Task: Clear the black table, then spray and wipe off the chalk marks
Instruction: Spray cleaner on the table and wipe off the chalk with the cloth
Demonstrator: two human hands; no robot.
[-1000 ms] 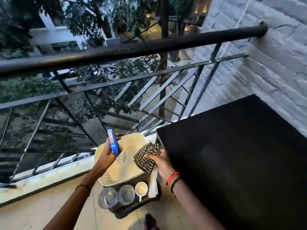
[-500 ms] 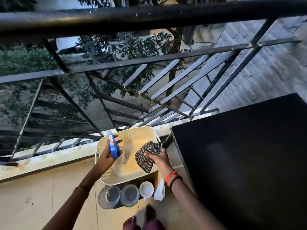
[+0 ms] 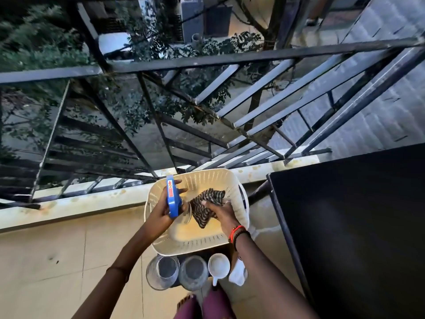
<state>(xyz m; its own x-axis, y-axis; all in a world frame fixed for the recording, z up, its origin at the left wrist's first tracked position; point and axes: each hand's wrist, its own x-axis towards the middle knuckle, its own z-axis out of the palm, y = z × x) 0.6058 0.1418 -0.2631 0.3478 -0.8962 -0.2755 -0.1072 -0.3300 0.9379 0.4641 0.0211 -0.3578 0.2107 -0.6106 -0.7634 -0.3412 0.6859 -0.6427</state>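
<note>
My left hand [image 3: 162, 209] grips a spray bottle with a blue trigger head [image 3: 172, 196] and a clear body, held inside a cream perforated plastic basket [image 3: 195, 241] on the floor. My right hand [image 3: 222, 214] holds a striped dark-and-light cloth [image 3: 204, 204] in the same basket, just right of the bottle. The black table [image 3: 356, 226] fills the right side, its top dark and bare in view; no chalk marks are visible on it.
Below the basket stand two clear glasses [image 3: 163, 271], a white cup [image 3: 219, 265] and a white cloth [image 3: 238, 273] on a dark tray. A black metal railing [image 3: 207, 61] runs along the balcony ledge ahead. A foot [image 3: 187, 303] shows on the tiled floor.
Both hands have sunk deeper into the basket with the bottle and cloth. The view has tilted down and shifted, so the table's edge now sits further right.
</note>
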